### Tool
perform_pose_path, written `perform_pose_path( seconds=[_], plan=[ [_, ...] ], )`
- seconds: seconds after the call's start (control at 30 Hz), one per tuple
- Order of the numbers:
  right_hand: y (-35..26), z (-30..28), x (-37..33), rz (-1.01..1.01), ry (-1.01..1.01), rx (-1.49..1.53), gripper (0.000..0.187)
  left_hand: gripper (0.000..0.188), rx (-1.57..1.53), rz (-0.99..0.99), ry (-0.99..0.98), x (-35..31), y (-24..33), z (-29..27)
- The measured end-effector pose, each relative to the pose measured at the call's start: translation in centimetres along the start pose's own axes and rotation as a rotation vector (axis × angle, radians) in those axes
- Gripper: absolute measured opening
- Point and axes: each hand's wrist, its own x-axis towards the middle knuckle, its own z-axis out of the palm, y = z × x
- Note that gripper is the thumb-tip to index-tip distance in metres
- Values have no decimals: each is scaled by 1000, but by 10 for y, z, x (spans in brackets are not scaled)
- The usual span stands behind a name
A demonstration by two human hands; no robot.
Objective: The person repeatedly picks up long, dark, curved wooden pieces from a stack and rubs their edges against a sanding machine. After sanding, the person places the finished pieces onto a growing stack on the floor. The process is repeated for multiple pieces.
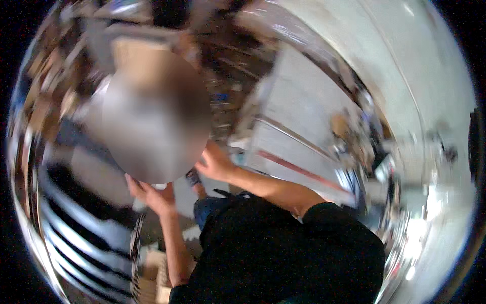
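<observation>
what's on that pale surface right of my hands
A grey bar and reddish strip seem to cross the pale surface; clutter beyond is blurred. Anything behind your right forearm is hidden.

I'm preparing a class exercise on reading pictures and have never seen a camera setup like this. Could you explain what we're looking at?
There is no machine here, just a person's two bare hands. The one picture comes from a camera worn on the head, looking down; its very wide lens bends straight edges. The person's black top fills the lower middle. The left hand and right hand reach forward, but the picture is smeared out beside them, so I can't tell what, if anything, they hold. To the right is a pale flat surface with a metal-looking bar and a reddish strip across it. Much else is too blurred to name.
</observation>
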Motion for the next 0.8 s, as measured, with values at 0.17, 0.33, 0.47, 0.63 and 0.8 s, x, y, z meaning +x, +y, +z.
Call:
perform_pose_path(
  seconds=[0.17, 0.33, 0.47, 0.63, 0.8],
  plan=[
    [64, -144, -131, 212, 377, -131, 51, 97, -144, 393, -271, -37, 117, 71],
    [123, -282, -312, 466, 868, -403, 45, 92, -159, 799, -848, -120, 256, 120],
    [181, -391, -486, 644, 1021, -580, 42, 100, -55, 896, -940, -216, 329, 149],
    [250, -469, -690, 898, 987, -697, 47, 114, 161, 802, -1010, -292, 397, 143],
    [279, -525, -797, 1046, 1073, -713, 44, 114, 270, 851, -1053, -318, 409, 170]
  ],
)
